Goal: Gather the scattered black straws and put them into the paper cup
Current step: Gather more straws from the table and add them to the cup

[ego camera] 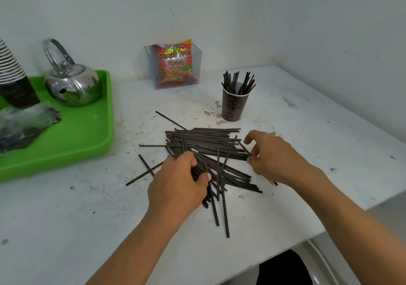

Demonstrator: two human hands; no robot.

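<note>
1. Black straws [208,150]: a loose pile at mid-table [307,117]. The far batch lies parallel, long axes running left to right. The nearer batch fans diagonally from far-left to near-right. Several point straight at the near edge.
2. Stray straws [145,172]: a crossed pair just left of the pile. One more lies on a diagonal behind it.
3. Paper cup [234,106]: upright, behind the pile and apart from it, with bare tabletop between them.
4. Upright straws [238,82]: stand in the cup, splayed outward at the rim.
5. Left hand [175,188]: fingers curled down over the pile's near-left part, thumb pressed in, gripping a bunch.
6. Right hand [272,157]: fingers bent, pinching the right-hand ends of the far batch.
7. Edges: the longest straws stop short of the near edge. Walls close the far and right sides.
8. Green tray [94,144]: left of the pile, holding a metal kettle [72,82].
9. Snack packet [175,62]: against the back wall.
</note>
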